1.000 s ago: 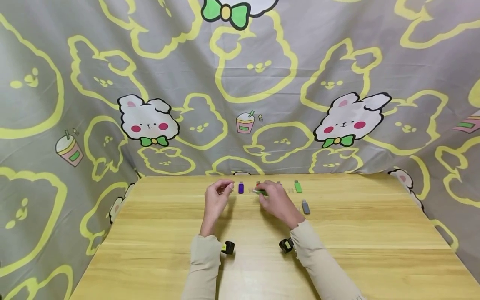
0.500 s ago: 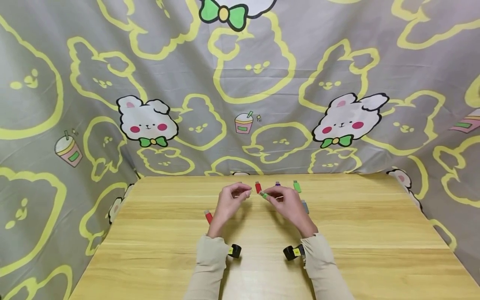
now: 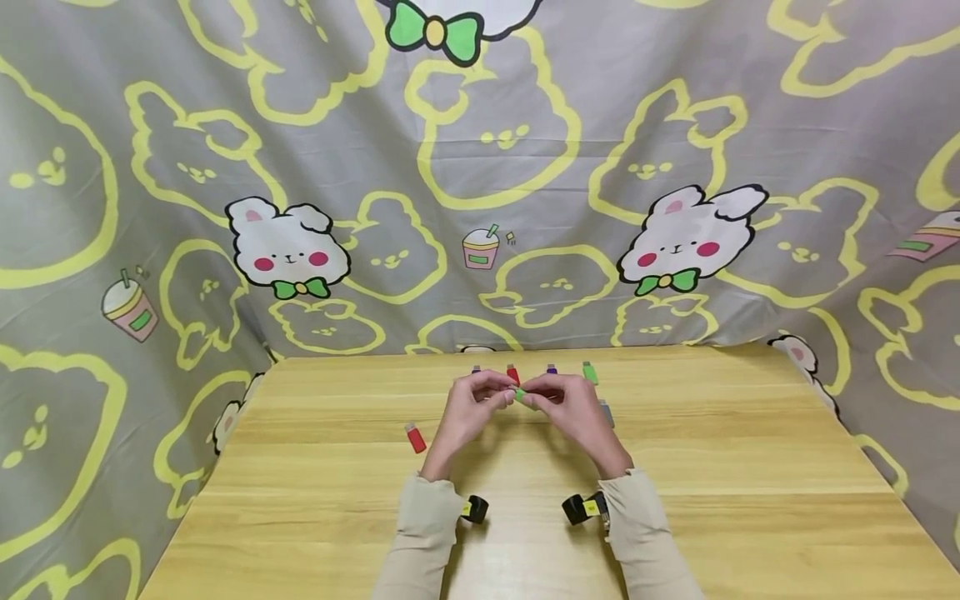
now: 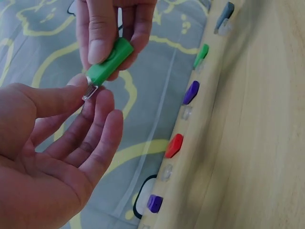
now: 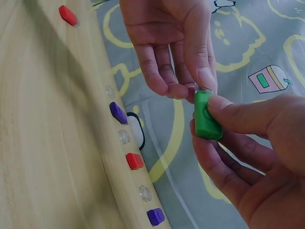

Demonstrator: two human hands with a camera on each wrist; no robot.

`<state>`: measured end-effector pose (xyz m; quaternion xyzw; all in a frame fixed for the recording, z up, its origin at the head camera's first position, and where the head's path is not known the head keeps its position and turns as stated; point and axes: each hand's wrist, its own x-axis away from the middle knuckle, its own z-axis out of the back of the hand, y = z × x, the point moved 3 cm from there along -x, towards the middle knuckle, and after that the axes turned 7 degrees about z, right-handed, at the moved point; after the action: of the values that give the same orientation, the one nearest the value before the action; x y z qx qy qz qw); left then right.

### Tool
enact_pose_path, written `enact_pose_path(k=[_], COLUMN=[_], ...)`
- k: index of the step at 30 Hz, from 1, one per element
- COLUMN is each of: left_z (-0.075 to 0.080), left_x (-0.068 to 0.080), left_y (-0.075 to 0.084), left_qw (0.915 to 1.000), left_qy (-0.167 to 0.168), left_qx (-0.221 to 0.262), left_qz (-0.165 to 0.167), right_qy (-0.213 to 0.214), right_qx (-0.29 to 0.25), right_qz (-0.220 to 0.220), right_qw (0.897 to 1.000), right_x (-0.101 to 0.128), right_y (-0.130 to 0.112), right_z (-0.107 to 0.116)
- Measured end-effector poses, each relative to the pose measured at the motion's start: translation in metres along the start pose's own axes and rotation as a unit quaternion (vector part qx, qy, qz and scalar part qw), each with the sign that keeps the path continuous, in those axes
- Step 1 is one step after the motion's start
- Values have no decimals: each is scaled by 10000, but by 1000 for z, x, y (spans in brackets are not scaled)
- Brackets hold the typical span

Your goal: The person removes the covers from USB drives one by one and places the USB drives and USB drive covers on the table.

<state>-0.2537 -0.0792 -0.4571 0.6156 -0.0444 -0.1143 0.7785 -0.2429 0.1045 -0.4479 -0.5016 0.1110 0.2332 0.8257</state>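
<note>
Both hands meet above the bench (image 3: 675, 467) over one green USB stick (image 3: 521, 393).

The right hand (image 3: 576, 410) pinches the green USB stick's body between thumb and fingers, its grip closed round the casing. The left hand (image 3: 472, 406) pinches the stick's metal plug end (image 4: 90, 89) with thumb and fingertips, its other fingers loosely spread. Just beyond the two grips, a row of small sticks lies along the bench's far edge: a purple one (image 3: 551, 368), a red one (image 3: 512, 373), another green one (image 3: 590, 372). A separate red stick (image 3: 414, 437) lies to the left of the left hand, well apart.
</note>
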Motion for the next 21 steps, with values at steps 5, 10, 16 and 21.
enact_pose_path(k=[5,10,16,21], left_z=[0,1,0,1], left_x=[0,0,0,1], left_y=[0,0,0,2], left_qw=[10000,9999,9999,10000], left_qy=[64,36,-5,38], left_qx=[9,68,85,63], left_qz=[-55,-144,-104,-32], right_qy=[3,-76,-166,-224], right_qx=[-12,-1,-15,-45], right_qz=[84,39,20,75], right_qw=[10000,10000,9999,9997], right_x=[-1,0,1,1], right_y=[-3,-4,-4,-4], right_z=[-2,-3,-1,0])
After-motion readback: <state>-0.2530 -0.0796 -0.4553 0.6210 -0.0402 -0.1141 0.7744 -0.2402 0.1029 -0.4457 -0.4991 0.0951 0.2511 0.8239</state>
